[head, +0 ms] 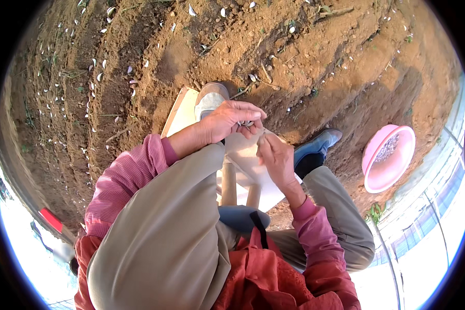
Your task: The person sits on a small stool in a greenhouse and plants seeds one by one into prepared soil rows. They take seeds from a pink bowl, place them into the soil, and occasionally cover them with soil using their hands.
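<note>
My left hand [232, 119] is palm-up above my shoe, its fingers curled around a few garlic cloves [247, 123]. Just to its right and nearer my body, my right hand [276, 157] has its thumb and forefinger pinched close to the left fingertips. Whether something small sits in that pinch is too fine to tell. On the tilled soil [201, 35] ahead lie many more pale cloves, among them one clove [252, 78] just beyond my hands. At the left, cloves [99, 77] are strung along furrows in rows.
A pink plastic basin [409, 155] stands tilted in view at the right, with small pale pieces inside. Between my feet is a pale board [176, 116], with wooden bars [228, 184] and a blue seat [240, 219] nearer me. Dry stalks [266, 73] litter the soil.
</note>
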Tool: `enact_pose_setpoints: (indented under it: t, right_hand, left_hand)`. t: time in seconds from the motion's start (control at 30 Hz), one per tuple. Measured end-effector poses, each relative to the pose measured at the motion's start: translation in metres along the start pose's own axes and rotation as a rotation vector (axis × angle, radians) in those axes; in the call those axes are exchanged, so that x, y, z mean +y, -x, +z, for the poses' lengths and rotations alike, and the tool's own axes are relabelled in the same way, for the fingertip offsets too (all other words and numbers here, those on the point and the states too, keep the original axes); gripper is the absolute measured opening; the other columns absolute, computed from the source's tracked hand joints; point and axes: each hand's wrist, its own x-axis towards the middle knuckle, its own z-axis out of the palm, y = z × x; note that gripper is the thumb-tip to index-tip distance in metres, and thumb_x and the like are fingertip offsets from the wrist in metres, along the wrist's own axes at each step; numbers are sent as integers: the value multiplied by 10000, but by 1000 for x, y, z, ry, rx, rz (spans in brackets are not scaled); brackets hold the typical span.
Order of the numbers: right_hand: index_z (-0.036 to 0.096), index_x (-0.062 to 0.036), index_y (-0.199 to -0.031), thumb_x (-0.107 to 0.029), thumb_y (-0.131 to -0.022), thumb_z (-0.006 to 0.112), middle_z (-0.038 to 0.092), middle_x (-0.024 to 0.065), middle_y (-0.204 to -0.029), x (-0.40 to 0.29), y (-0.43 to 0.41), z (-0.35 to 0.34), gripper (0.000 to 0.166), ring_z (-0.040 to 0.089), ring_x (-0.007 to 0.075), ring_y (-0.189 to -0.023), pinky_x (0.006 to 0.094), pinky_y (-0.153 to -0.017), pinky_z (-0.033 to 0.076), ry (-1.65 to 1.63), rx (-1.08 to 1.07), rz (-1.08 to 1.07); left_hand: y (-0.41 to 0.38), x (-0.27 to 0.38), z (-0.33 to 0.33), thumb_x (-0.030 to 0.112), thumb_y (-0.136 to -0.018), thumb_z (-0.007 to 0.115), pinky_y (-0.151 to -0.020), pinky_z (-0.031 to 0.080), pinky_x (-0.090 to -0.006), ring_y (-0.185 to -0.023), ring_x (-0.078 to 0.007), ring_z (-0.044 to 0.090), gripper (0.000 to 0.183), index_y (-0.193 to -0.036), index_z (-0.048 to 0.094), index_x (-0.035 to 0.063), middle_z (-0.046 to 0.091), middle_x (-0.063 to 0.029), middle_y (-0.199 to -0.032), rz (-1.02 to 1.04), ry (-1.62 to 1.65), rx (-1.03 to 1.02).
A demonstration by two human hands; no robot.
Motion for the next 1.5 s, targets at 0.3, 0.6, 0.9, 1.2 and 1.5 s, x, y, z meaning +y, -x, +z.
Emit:
enact_pose_setpoints:
  t: [0.3, 0.6, 0.9, 1.2, 1.5]
  right_hand:
    - [584, -26, -948, -89, -936, 627, 629, 31, -756, -31, -79, -10, 77, 598, 76, -681, 245, -574, 490, -25, 180, -170]
    - [675, -78, -981, -37, -815, 718, 601, 62, -880, -63, -100, -38, 176, 631, 203, -747, 323, -632, 509, 449, 333, -691]
    - [707, -47, -930, -36, -803, 725, 645, 66, -866, -51, -112, -49, 128, 648, 204, -779, 303, -652, 509, 484, 301, -634]
    - [677, -85, -876, -72, -805, 721, 667, 50, -796, -46, -176, -76, 84, 626, 196, -702, 327, -654, 485, 581, 466, -577]
    - [663, -134, -880, -221, -809, 734, 629, 36, -732, -40, -220, -76, 133, 622, 260, -709, 401, -662, 463, 774, 569, -522]
  left_hand:
    - [-14, 40, 12, 156, -917, 671, -648, 588, -286, -732, -171, 676, 207, -1019, 637, -20, 668, -91, -856, 241, 55, 100]
    - [-40, 60, 25, 225, -990, 532, -858, 569, -326, -992, -196, 663, 315, -1163, 621, -23, 672, -108, -1075, 217, 358, 22]
    - [-49, 54, 21, 191, -978, 539, -944, 538, -384, -1073, -195, 633, 326, -1199, 597, -41, 659, -124, -1123, 209, 263, 5]
    - [-47, 53, 7, 155, -984, 513, -957, 537, -408, -1028, -287, 662, 302, -1177, 581, -67, 655, -183, -1099, 215, 305, 16]
    - [-35, 51, 2, 152, -977, 515, -909, 559, -394, -990, -280, 672, 293, -1157, 589, -67, 662, -176, -1062, 167, 268, 116]
